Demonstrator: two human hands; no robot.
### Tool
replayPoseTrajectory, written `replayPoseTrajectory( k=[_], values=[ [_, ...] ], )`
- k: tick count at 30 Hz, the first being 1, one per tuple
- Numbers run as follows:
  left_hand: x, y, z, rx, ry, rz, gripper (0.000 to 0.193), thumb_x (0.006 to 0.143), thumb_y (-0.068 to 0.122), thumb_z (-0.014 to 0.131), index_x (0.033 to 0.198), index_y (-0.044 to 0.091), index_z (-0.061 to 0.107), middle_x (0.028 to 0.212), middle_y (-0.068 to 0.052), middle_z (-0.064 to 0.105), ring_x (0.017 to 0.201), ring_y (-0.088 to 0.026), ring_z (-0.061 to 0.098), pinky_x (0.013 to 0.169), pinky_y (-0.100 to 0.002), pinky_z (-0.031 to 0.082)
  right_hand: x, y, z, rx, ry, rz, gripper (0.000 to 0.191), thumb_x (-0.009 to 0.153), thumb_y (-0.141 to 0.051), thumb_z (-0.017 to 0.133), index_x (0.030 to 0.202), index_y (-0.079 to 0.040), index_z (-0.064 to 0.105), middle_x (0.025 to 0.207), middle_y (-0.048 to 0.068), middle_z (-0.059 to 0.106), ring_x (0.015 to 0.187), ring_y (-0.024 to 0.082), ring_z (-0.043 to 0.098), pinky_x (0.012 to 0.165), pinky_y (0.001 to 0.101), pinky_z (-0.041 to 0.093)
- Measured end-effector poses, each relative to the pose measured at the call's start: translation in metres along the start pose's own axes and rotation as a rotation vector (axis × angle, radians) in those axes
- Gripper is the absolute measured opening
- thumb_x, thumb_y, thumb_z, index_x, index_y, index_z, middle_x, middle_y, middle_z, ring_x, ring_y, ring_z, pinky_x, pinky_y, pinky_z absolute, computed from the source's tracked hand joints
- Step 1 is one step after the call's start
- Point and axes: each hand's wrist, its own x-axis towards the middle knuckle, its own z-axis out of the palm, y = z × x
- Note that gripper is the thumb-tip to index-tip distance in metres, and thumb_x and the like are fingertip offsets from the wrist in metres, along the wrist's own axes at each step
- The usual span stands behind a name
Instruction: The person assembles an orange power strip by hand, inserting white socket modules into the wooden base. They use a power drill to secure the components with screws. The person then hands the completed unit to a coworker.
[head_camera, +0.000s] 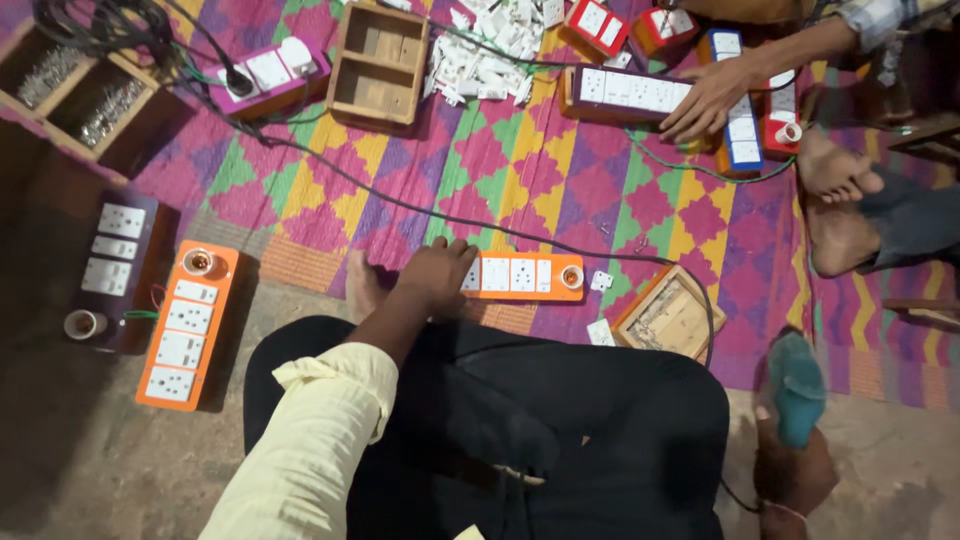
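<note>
A patterned mat (560, 170) in pink, yellow and green covers the floor. At left lie a long orange switchboard (187, 327) and a dark board (117, 262) beside it. An open wooden box (378, 62) sits near a heap of white switch parts (490, 45). A coworker's hand (712, 97) rests on a brown board (620, 92). A black cable (400, 205) crosses the mat.

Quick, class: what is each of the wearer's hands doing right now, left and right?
Left hand: fingers curled, resting on the end of the orange socket board.
Right hand: closed around a teal-handled tool.
</note>
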Motion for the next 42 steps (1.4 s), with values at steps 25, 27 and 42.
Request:
replayPoseTrajectory(
  k=[25,27,42],
  values=[
    [0.020,0.004,0.024,-0.010,0.180,0.097,0.084,0.064,0.028,0.079,0.140,0.003,0.051,0.138,-0.019,0.055,0.120,-0.038,0.053,0.098,-0.050,0.046,0.040,-0.071,0.038,-0.109,-0.361,0.177,0.072,0.095,-0.071,0.061,0.142,-0.018,0.051,0.100,0.024,0.074,0.090,0.050,0.070,0.075,0.0606,0.053],
    [0.021,0.003,0.022,0.010,0.118,0.082,0.086,0.068,0.028,0.077,0.144,0.003,0.048,0.137,-0.019,0.054,0.120,-0.038,0.052,0.097,-0.050,0.046,0.038,-0.071,0.036,-0.094,-0.379,0.227,0.075,0.094,-0.072,0.060,0.146,-0.019,0.050,0.102,0.025,0.074,0.092,0.051,0.070,0.076,0.0610,0.052],
    [-0.232,-0.063,-0.089,-0.187,1.045,-0.382,0.084,0.073,0.039,0.090,0.136,-0.005,0.055,0.129,-0.026,0.061,0.123,-0.044,0.057,0.105,-0.051,0.047,-0.083,-0.502,-0.105,0.849,-0.741,-0.795,0.069,0.092,-0.066,0.060,0.143,-0.020,0.054,0.094,0.022,0.069,0.084,0.045,0.066,0.070,0.0576,0.051]
  ],
)
